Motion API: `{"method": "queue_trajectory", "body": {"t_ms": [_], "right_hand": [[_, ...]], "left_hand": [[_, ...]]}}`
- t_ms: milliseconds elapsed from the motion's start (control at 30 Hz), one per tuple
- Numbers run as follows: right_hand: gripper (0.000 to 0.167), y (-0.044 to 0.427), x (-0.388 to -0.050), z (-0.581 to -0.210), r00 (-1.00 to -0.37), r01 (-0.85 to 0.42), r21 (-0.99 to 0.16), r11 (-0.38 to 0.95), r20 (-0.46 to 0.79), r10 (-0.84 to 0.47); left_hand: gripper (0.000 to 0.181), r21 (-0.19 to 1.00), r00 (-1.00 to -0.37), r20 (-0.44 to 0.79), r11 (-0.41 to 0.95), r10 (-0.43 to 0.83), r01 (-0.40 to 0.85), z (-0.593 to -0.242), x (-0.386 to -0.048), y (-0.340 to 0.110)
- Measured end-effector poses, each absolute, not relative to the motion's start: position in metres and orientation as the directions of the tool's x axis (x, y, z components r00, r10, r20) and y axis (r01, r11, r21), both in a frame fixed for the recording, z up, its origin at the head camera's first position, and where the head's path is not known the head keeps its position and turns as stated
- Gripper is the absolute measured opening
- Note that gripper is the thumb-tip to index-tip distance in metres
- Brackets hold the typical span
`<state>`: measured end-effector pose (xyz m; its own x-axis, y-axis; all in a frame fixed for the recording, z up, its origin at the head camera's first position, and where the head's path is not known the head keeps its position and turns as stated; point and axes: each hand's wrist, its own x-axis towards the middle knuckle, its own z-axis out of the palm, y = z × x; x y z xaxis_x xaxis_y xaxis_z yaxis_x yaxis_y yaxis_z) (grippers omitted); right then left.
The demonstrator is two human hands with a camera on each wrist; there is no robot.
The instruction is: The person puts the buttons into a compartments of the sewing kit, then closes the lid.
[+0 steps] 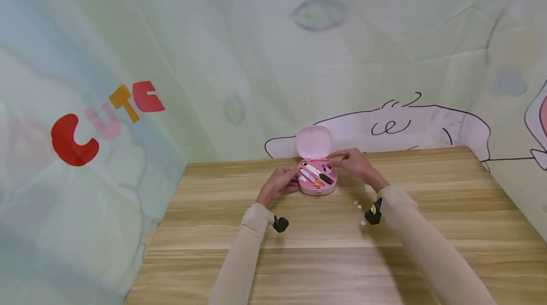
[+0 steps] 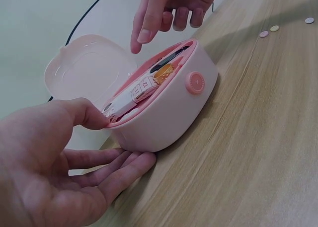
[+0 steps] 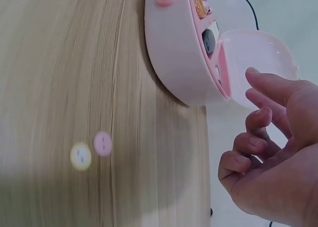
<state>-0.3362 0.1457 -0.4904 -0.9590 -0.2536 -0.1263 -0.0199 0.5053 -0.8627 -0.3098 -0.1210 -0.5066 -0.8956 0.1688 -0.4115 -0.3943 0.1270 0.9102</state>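
A pink and white sewing box (image 1: 318, 192) stands on the table with its lid (image 1: 314, 141) raised at the back. My left hand (image 2: 59, 157) holds its left side, thumb on the rim and fingers low against the wall. Over the box's right rear part hovers my right hand (image 1: 352, 162), index finger and thumb apart, the others loosely curled; nothing shows in it. Inside lie a measuring tape (image 2: 141, 90), a black-handled tool (image 1: 325, 178), an orange item (image 2: 164, 74) and several small pieces at the right rear, too small to identify.
On the wooden table (image 1: 316, 267), right of the box, lie a pink button (image 3: 103, 143), a yellow button (image 3: 80, 156) and a pale one (image 1: 363, 223) nearer the front. A printed curtain (image 1: 239, 58) hangs right behind the table's rear edge.
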Motion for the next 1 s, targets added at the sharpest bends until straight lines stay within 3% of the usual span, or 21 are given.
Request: {"method": "queue_trajectory", "body": {"t_ms": [333, 1000], "right_hand": [[0.045, 0.177, -0.323, -0.486, -0.954, -0.105, -0.832, 0.545, -0.070, -0.290], [0.030, 0.221, -0.271, -0.506, -0.931, -0.243, -0.758, 0.605, 0.007, -0.364]], "left_hand": [[0.032, 0.915, -0.900, -0.401, 0.126, 0.172, -0.384, -0.506, -0.310, -0.123], [0.030, 0.914, -0.899, -0.403, 0.131, 0.170, -0.385, -0.506, -0.310, -0.122]]}}
